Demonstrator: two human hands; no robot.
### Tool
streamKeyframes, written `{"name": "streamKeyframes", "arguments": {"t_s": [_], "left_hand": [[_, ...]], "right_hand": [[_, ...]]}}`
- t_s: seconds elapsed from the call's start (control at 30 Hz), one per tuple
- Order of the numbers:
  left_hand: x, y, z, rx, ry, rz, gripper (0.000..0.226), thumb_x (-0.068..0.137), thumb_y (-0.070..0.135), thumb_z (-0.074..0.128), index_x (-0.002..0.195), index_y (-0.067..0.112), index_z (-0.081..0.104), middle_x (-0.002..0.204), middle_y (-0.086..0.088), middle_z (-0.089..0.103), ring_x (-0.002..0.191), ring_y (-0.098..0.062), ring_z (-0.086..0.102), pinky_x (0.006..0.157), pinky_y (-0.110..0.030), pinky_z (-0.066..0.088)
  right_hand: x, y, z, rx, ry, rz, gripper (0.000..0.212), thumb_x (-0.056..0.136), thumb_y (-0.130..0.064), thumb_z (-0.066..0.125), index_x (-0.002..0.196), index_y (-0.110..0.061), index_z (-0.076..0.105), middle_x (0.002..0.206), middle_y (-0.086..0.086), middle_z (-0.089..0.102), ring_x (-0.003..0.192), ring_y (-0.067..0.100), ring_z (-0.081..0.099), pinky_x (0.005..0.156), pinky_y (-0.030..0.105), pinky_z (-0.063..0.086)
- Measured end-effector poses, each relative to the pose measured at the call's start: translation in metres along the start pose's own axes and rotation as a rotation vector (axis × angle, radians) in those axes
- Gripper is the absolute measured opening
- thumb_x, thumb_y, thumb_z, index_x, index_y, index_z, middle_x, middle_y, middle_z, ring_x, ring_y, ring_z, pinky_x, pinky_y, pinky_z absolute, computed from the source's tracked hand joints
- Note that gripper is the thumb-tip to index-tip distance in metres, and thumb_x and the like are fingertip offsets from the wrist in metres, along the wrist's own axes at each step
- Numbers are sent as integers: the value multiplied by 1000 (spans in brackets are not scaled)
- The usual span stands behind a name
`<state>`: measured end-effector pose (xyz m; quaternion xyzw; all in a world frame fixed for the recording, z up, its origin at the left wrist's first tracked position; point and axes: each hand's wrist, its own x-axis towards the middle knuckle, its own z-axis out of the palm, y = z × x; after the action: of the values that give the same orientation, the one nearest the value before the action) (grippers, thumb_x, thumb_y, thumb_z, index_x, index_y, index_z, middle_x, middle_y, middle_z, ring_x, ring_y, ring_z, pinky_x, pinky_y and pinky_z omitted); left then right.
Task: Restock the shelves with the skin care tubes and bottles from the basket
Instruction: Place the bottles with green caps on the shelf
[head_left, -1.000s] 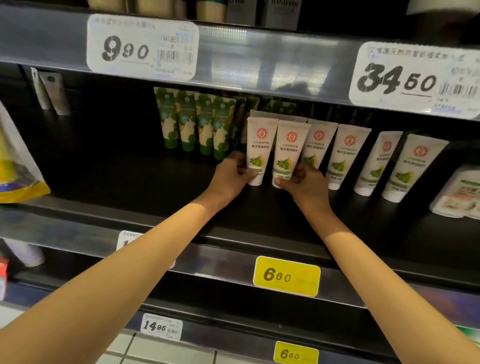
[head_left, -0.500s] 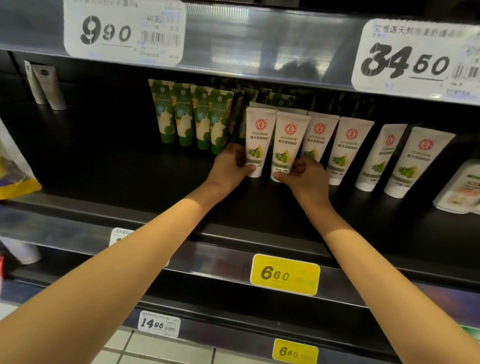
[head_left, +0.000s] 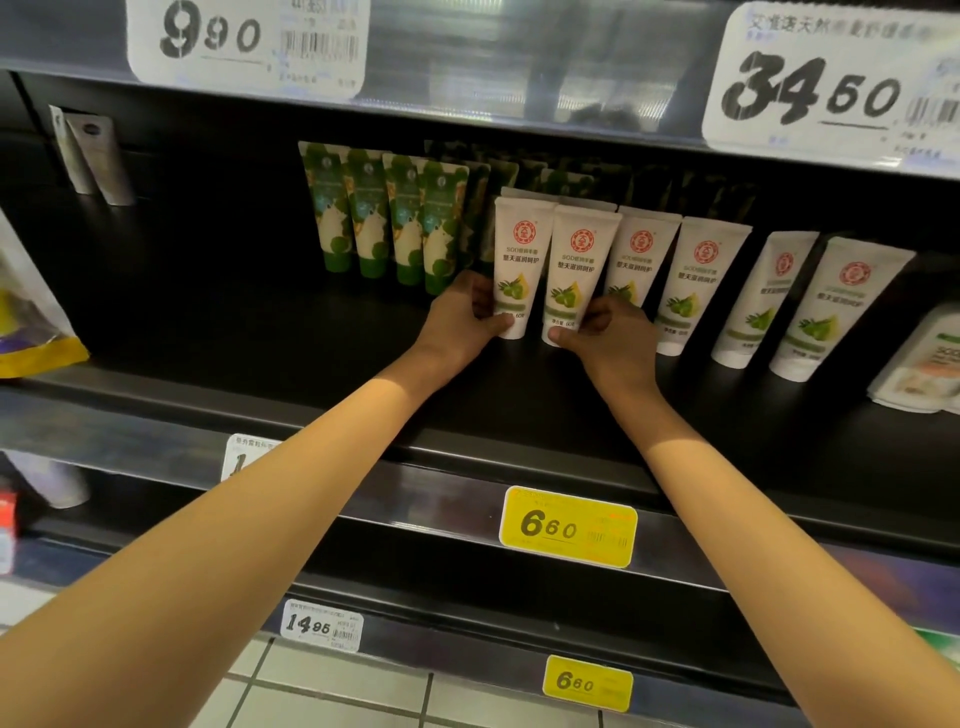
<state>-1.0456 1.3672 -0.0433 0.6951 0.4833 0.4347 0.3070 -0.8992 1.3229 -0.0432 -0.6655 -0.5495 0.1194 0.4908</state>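
Observation:
Several white skin care tubes with red logos stand cap-down in a row on the dark shelf (head_left: 311, 332). My left hand (head_left: 457, 327) grips the base of the leftmost white tube (head_left: 519, 260). Beside it, my right hand (head_left: 613, 343) pinches the base of the second white tube (head_left: 576, 265). Both tubes stand upright and lean back slightly. More white tubes (head_left: 696, 280) continue to the right. Green tubes (head_left: 389, 218) stand in a row behind and to the left. No basket is in view.
The shelf above carries price tags 9.90 (head_left: 244, 41) and 34.50 (head_left: 831, 88). A yellow 6.60 tag (head_left: 566, 527) sits on this shelf's front edge. Grey tubes (head_left: 93, 156) stand far left, a yellow pouch (head_left: 26, 327) at the left edge, flat white packs (head_left: 924, 369) at the right.
Both hands stay on the two leftmost white tubes, shifted slightly back and upright. The view has moved a little closer and lower.

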Motion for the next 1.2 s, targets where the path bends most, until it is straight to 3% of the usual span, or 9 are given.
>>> {"name": "streamKeyframes", "arguments": {"t_s": [0.1, 0.2, 0.33, 0.53, 0.67, 0.8, 1.0, 1.1, 1.2], "left_hand": [[-10, 6, -4, 3, 18, -26, 42, 85, 12, 63, 123, 4, 47, 116, -9, 58, 100, -10, 52, 85, -18, 40], [-30, 11, -14, -12, 54, -52, 36, 86, 14, 61, 120, 7, 50, 109, -3, 55, 97, -8, 50, 86, -19, 40], [-85, 10, -52, -114, 35, -96, 23, 88, 8, 56, 111, 4, 54, 90, 3, 55, 92, -12, 54, 91, -26, 46], [-224, -2, -191, -15, 78, 2, 16, 90, 11, 55, 96, 25, 58, 96, 9, 64, 93, -2, 62, 79, -12, 48], [-345, -24, -307, 130, 260, -193, 21, 87, 4, 58, 90, 25, 57, 94, 0, 66, 89, -8, 62, 86, -18, 48], [-478, -63, -396, 225, 532, -417, 27, 86, -7, 53, 87, 20, 56, 92, -8, 63, 78, 6, 60, 80, -8, 46], [-609, -145, -453, 295, 793, -829, 17, 85, -8, 54, 92, 7, 57, 98, -18, 63, 71, 4, 62, 68, -2, 43], [-633, -171, -463, 322, 866, -945, 14, 86, -2, 58, 96, 5, 61, 101, -17, 66, 90, -27, 63, 81, -22, 48], [-643, -180, -462, 299, 897, -962, 14, 84, -6, 57, 97, -2, 61, 99, -18, 65, 88, -25, 60, 82, -32, 45]], "right_hand": [[-7, -7, -5, 3, -5, 41, 49, 76, -17, 75, 118, -1, 53, 101, 5, 57, 86, 9, 50, 56, 4, 34], [-22, -16, -14, 62, 41, 149, 45, 82, -22, 70, 119, -2, 55, 105, 6, 60, 96, 12, 54, 78, 12, 35], [-78, -49, -1, 145, 42, 14, 14, 89, -15, 58, 101, -11, 63, 92, -3, 64, 74, -7, 53, 62, -3, 33], [-202, -148, 77, 483, -498, -220, 14, 91, -12, 54, 96, -20, 64, 90, -11, 65, 85, -1, 61, 75, 9, 47], [-285, -211, 135, 541, -887, -196, 15, 88, -8, 56, 86, -21, 64, 87, 0, 69, 85, 14, 65, 80, 26, 52], [-362, -253, 173, 457, -1224, -357, 14, 87, -7, 59, 86, -20, 64, 86, -2, 67, 86, 19, 64, 81, 29, 49], [-433, -297, 230, 385, -1386, -436, 12, 85, -8, 61, 89, -17, 68, 88, -2, 70, 85, 16, 64, 80, 26, 50], [-457, -319, 260, 418, -1435, -391, 17, 86, -4, 60, 84, -19, 66, 87, -2, 69, 83, 17, 64, 74, 20, 51], [-477, -340, 292, 388, -1472, -385, 16, 86, -3, 60, 84, -18, 65, 84, -2, 67, 79, 12, 61, 70, 13, 47]]}}
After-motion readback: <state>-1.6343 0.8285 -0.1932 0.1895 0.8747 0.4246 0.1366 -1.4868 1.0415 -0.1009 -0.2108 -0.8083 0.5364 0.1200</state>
